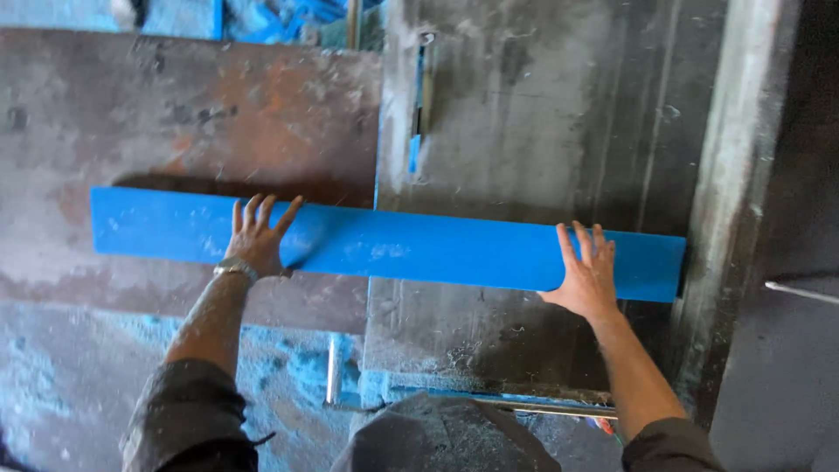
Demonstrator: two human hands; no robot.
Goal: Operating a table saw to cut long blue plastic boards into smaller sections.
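Blue plastic strip (393, 245): long, flat, lying across the machine bed, its right end butted against the upright steel fence (725, 175) at the right. I judge that the fence serves as the stop, which is why the strip is pushed hard against it.

Head view. My left hand (260, 234) lies flat on the strip, well toward the end away from the fence, fingers spread and pointing away from me; it presses down and closes on nothing. A wristwatch (236, 267) sits on that wrist. My right hand (587, 273) lies flat on the strip close to the fence, fingers extended over the far edge, palm down, likewise gripping nothing. I judge that two flat palms set wide apart keep the strip level and square.

Under the strip's far-from-fence half lies a rusty steel plate (192, 114); nearer the fence, a grey scuffed table surface (542, 105). Blue swarf (52, 393) dusts the floor below the plate. No labels, packages or signs are visible.
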